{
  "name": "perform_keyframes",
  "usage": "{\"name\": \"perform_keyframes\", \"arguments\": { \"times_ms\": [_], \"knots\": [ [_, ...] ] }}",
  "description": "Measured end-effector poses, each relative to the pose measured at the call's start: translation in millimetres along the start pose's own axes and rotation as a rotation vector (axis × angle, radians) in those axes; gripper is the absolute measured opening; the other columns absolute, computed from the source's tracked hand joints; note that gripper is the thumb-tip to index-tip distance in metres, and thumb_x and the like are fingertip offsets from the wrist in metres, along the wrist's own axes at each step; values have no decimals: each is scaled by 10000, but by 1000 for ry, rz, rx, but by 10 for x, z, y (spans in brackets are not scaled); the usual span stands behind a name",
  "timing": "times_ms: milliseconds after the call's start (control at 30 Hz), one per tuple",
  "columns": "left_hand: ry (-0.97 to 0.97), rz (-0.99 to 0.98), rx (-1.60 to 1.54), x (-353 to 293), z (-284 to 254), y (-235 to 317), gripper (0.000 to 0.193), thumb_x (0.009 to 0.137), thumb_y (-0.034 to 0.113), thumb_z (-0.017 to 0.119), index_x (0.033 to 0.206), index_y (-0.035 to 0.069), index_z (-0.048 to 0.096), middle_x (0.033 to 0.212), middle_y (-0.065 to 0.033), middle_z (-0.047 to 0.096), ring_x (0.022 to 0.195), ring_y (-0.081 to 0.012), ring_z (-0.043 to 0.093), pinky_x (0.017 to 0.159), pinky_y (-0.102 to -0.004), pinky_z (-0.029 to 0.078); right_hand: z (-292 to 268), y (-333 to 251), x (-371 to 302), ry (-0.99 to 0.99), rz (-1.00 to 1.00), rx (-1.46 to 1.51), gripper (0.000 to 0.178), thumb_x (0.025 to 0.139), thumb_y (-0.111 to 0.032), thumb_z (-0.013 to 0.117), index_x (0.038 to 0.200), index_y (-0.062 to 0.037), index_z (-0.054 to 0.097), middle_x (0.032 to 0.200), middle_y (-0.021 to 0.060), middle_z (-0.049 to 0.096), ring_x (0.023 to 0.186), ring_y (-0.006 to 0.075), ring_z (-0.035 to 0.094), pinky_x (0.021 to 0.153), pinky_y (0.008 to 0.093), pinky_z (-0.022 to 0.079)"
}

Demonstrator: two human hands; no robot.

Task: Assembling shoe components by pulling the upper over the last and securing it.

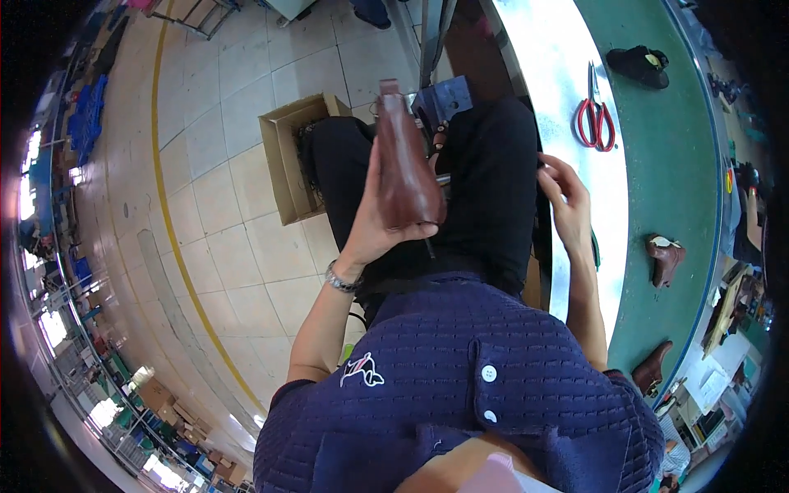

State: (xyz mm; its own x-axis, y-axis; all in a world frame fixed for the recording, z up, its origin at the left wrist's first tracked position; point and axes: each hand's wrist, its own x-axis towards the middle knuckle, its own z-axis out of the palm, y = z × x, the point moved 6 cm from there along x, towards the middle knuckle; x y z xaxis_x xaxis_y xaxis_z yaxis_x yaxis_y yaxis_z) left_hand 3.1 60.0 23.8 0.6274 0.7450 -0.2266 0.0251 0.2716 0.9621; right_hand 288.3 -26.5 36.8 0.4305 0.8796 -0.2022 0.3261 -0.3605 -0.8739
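A glossy brown leather boot (404, 168) is held up over my lap in my left hand (380, 215). My fingers and thumb wrap its broad, rounded near end, while the narrow far end with a small tab points away from me. At the edge of the metal bench, to the right of my knee, is my right hand (567, 193). Its fingers are bent with thumb and forefinger close together around a small dark spot; what they hold, if anything, is too small to make out. Red-handled scissors (596, 123) lie on the bench beyond that hand.
An open cardboard box (288, 177) stands on the tiled floor left of my legs. Right of the metal bench (567, 74) runs a green conveyor belt (633, 189), bearing a black shoe (639, 66) and two brown shoes (665, 259). A person's leg (372, 12) shows at the top.
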Motion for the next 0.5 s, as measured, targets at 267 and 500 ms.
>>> {"name": "perform_keyframes", "arguments": {
  "times_ms": [267,500],
  "knots": [
    [252,-290,-351,-187,-515,16,588,803,295,774,1242,0,518,1114,-83,627,1022,-169,602,910,-330,485,-715,1192,-893,138,179,-813,683,844,-317,706,1421,-87,423,1333,242,447,1242,372,437,1022,451,386],
    [155,-315,-215,246,-289,115,637,851,324,732,1322,3,447,1170,-110,590,1040,-169,588,889,-318,495,-792,1186,-853,88,676,158,482,802,-218,706,1186,49,589,899,67,626,805,158,594,748,289,468]
  ]
}}
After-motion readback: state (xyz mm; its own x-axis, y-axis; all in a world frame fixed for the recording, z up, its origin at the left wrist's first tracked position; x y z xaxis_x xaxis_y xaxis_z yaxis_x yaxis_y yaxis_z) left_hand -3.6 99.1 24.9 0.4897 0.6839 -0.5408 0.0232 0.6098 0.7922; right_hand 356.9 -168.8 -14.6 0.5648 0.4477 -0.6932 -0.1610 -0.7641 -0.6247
